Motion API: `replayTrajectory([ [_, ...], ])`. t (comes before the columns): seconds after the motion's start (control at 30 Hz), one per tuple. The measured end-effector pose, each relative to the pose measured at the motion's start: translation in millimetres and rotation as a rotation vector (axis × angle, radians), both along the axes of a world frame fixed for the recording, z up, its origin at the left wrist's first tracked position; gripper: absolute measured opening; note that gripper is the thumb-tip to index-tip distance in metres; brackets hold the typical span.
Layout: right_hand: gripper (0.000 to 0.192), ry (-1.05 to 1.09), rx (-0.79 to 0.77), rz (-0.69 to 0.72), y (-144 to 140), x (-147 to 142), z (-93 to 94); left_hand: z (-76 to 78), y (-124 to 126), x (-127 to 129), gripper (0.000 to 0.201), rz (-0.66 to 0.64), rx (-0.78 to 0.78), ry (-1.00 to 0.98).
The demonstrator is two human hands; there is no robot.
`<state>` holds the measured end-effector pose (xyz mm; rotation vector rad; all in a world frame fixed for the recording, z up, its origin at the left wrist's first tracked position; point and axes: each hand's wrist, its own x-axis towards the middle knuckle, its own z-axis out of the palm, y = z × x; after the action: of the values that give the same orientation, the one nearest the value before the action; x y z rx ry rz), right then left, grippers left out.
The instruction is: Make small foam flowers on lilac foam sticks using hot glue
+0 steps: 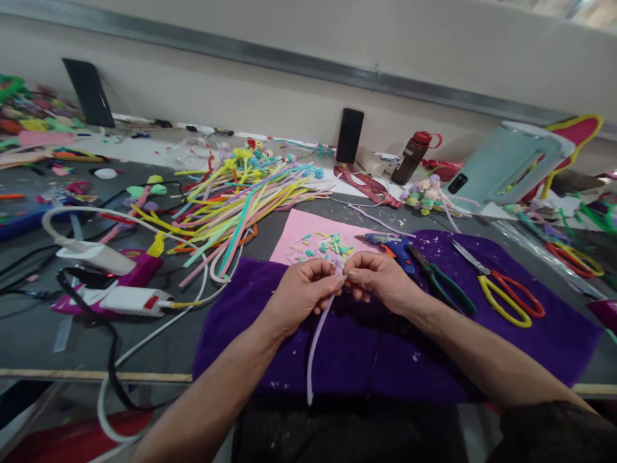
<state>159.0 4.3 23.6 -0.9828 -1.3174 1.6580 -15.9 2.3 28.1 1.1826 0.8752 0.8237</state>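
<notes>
My left hand (306, 286) and my right hand (373, 276) meet over the purple cloth (289, 360), fingertips almost touching. Both pinch a lilac pipe cleaner (315, 350), whose upper end is bunched into a small shape between the fingers. Its long tail hangs down below my left hand. Just behind the hands, short pipe cleaner snippets (332, 244) in teal, yellow and white lie on a pink sheet (299, 225). A blue glue gun (398, 247), dark green pliers (446, 286) and scissors with red and yellow handles (506, 289) lie right of my right hand.
Many long pipe cleaners (241, 206) are heaped behind to the left. White plugs and a power strip (137, 273) with trailing cables lie at left. Along the wall stand a phone (349, 135), a dark bottle (411, 157) and a pale blue plastic container (511, 164).
</notes>
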Motion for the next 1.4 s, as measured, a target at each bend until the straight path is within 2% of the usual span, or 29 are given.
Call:
replayTrajectory([
  [0.1,0.016,-0.049,0.119,-0.035,-2,-1,-2.0,0.3,-1,1,0.020,0.024,0.032,0.023],
  [0.2,0.017,-0.096,0.165,-0.031,-4,-3,-2.5,0.0,-1,1,0.020,0.034,0.028,0.026],
  [0.33,0.013,-0.210,0.250,-0.061,-2,5,11.9,-0.2,2,0,0.023,0.028,-0.033,0.025],
  [0.4,0.010,-0.300,0.351,-0.188,1,22,24.3,-0.2,4,-2,0.024,0.023,-0.083,0.005],
  [0.47,0.011,-0.378,0.463,-0.394,2,48,34.1,-0.3,6,-4,0.024,0.008,-0.104,-0.005],
  [0.53,0.015,-0.510,0.526,-0.548,0,77,37.0,-0.3,7,-5,0.023,-0.015,-0.115,-0.012],
  [0.57,0.016,-0.626,0.536,-0.572,-2,90,35.5,-0.3,7,-5,0.023,-0.023,-0.118,-0.015],
  [0.63,0.017,-0.918,0.566,-0.578,-10,111,28.3,-0.1,6,-5,0.023,-0.034,-0.124,-0.022],
  [0.7,0.018,-1.146,0.547,-0.510,-17,121,18.7,0.3,5,-4,0.023,-0.041,-0.126,-0.025],
  [0.8,0.025,-1.263,0.480,-0.419,-19,118,7.5,0.5,4,-2,0.024,-0.050,-0.120,-0.014],
  [0.97,0.038,-1.467,0.387,-0.363,5,99,3.2,0.3,5,0,0.023,-0.033,-0.104,0.030],
  [1.23,0.042,-1.518,0.319,-0.334,30,94,-2.7,-2.1,4,-2,0.023,-0.055,-0.070,0.011],
  [1.4,0.030,-1.427,0.275,-0.352,41,98,-3.3,-2.0,5,-3,0.022,-0.037,-0.079,-0.014],
])
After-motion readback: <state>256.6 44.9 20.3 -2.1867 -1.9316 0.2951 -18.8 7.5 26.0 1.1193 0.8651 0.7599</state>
